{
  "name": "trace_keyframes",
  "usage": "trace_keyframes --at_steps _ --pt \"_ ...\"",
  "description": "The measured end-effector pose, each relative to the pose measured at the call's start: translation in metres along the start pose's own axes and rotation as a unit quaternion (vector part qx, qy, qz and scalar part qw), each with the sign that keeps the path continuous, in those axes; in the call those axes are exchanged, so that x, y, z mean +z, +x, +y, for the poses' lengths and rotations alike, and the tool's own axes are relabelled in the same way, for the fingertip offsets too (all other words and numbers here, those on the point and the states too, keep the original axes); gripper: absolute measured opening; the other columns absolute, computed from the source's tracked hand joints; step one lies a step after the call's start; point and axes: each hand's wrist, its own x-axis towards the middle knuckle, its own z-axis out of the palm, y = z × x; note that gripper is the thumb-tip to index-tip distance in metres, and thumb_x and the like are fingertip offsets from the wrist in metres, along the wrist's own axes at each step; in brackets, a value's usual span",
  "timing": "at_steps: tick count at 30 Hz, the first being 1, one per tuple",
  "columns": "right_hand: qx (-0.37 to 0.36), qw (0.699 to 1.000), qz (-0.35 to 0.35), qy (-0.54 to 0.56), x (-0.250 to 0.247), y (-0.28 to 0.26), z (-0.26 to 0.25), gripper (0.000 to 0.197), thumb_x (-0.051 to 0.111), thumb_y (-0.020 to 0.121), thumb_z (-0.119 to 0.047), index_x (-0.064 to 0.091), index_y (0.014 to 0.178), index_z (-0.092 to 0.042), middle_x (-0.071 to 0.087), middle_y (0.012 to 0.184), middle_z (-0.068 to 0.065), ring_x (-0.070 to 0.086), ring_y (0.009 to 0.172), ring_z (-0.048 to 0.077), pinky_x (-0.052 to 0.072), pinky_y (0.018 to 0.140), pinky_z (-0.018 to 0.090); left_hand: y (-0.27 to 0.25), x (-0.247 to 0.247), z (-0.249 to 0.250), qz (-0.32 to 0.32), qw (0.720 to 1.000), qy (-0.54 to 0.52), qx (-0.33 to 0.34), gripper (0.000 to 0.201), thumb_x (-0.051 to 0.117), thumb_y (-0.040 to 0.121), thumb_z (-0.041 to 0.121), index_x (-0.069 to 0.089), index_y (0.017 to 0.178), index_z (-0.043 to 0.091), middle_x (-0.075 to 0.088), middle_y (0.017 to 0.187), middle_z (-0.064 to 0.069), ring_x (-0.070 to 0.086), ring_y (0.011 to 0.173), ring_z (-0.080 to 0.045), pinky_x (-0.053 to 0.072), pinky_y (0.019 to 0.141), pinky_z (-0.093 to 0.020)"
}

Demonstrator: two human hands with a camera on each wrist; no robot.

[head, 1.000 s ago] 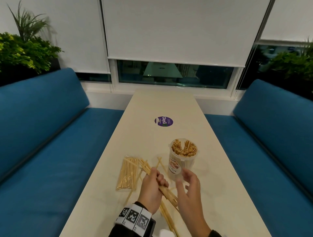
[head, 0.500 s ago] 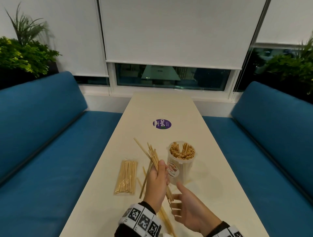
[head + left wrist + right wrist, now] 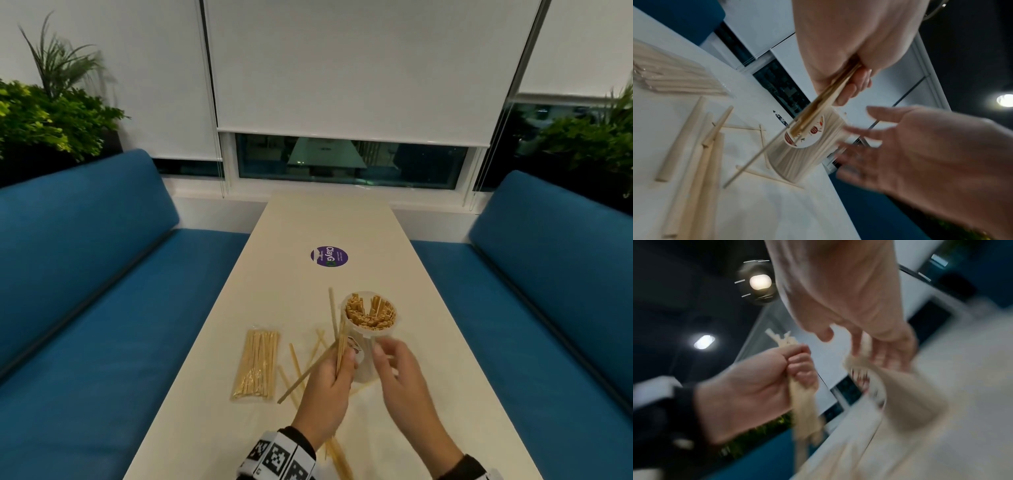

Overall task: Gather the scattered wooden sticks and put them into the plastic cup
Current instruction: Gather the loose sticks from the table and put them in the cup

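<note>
A clear plastic cup (image 3: 368, 342) with a round label stands on the cream table (image 3: 342, 222), packed with upright wooden sticks (image 3: 368, 313). My left hand (image 3: 344, 363) grips a small bundle of sticks (image 3: 337, 339) just left of the cup, their tips rising past its rim. One of them slants down to the left. My right hand (image 3: 385, 356) is open with spread, blurred fingers at the cup's right side; whether it touches is unclear. In the left wrist view the left hand (image 3: 849, 81) holds the bundle (image 3: 818, 110) in front of the cup (image 3: 807, 154). Loose sticks (image 3: 296, 366) lie on the table.
A sealed clear packet of sticks (image 3: 257, 365) lies left of the loose ones. A purple round sticker (image 3: 329, 256) sits farther up the table. Blue benches (image 3: 102, 291) run along both sides. More sticks (image 3: 337, 455) lie near my wrists by the table's near edge.
My left hand has raised its bundle from flat to nearly upright and brought it against the cup's left side. My right hand rose from low and palm-up to beside the cup.
</note>
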Motion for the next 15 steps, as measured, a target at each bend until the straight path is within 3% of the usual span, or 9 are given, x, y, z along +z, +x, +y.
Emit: trace_keyframes --at_steps 1,3,7,11,15 --pt "-0.068 0.998 0.008 -0.014 -0.005 0.000 -0.009 0.012 0.046 0.091 -0.038 0.049 0.103 -0.039 0.059 0.106 -0.010 0.056 0.090 -0.004 0.047 0.071 0.008 -0.001 0.001 -0.002 -0.009 1.000 0.014 0.009 0.024 0.037 0.098 0.035 0.051 0.080 0.028 0.044 0.045 0.015 0.037 0.045 -0.001 0.030 0.051 -0.017" --pt "-0.128 0.991 -0.017 -0.034 -0.011 0.000 -0.021 0.013 0.054 0.088 -0.033 0.052 0.098 -0.041 0.061 0.092 -0.011 0.057 0.085 -0.002 0.049 0.068 0.012 -0.003 0.003 -0.005 -0.027 0.999 0.030 0.009 0.023 0.037 0.099 0.029 0.053 0.082 0.029 0.049 0.054 0.018 0.042 0.053 -0.002 0.033 0.055 -0.017" --pt "-0.122 0.991 -0.050 0.010 -0.009 -0.001 -0.025 0.010 0.062 0.087 -0.016 0.061 0.088 -0.025 0.063 0.074 -0.004 0.059 0.062 0.003 0.050 0.059 0.016 -0.006 0.005 -0.011 -0.055 0.998 0.036 -0.023 0.022 0.037 0.099 0.028 0.057 0.093 0.019 0.049 0.072 0.009 0.040 0.060 -0.007 0.034 0.060 -0.023" --pt "-0.102 0.993 -0.048 0.023 -0.006 0.001 -0.017 0.006 0.063 0.086 -0.012 0.062 0.081 -0.015 0.066 0.070 0.002 0.061 0.060 0.007 0.048 0.055 0.016 -0.009 0.002 -0.009 -0.059 0.997 0.009 -0.055 0.021 0.036 0.099 0.029 0.054 0.088 0.028 0.047 0.067 0.012 0.039 0.055 -0.004 0.033 0.056 -0.018" --pt "-0.113 0.989 0.013 0.095 -0.016 0.005 -0.023 0.005 0.059 0.087 -0.007 0.061 0.083 -0.007 0.065 0.065 0.007 0.057 0.055 0.009 0.050 0.054 0.018 -0.013 -0.003 -0.006 -0.047 0.995 -0.021 -0.088 0.026 0.038 0.098 0.034 0.048 0.081 0.017 0.035 0.058 0.007 0.032 0.048 -0.006 0.028 0.050 -0.019"
